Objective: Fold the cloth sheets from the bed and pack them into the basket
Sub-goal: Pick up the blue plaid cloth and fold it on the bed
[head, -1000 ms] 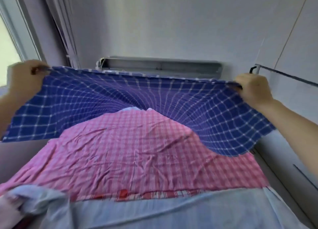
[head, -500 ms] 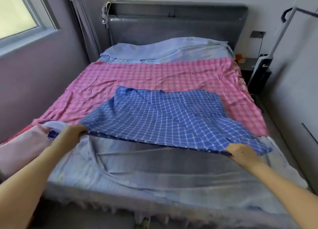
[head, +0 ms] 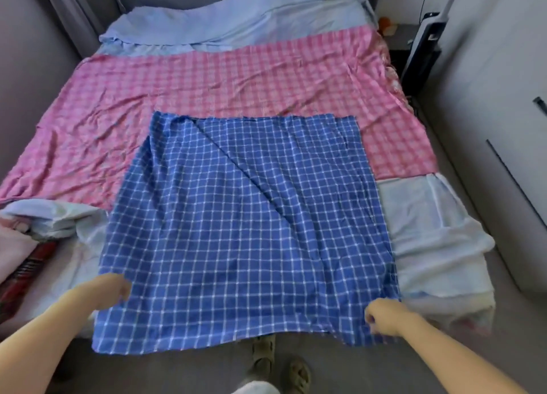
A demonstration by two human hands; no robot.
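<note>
Blue checked sheet (head: 245, 225) lies spread at the foot edge of the bed (head: 438, 245), its near hem overhanging. Left hand (head: 111, 288) and right hand (head: 384, 316) each pinch a near corner. Risk: overhang drags the sheet off; diagonal crease skews the fold.

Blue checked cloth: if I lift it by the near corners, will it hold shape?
Probably not. The blue checked cloth looks thin and floppy: it creases diagonally and its near edge droops off the bed. Likely light, and may slide over the pink sheet.
</note>
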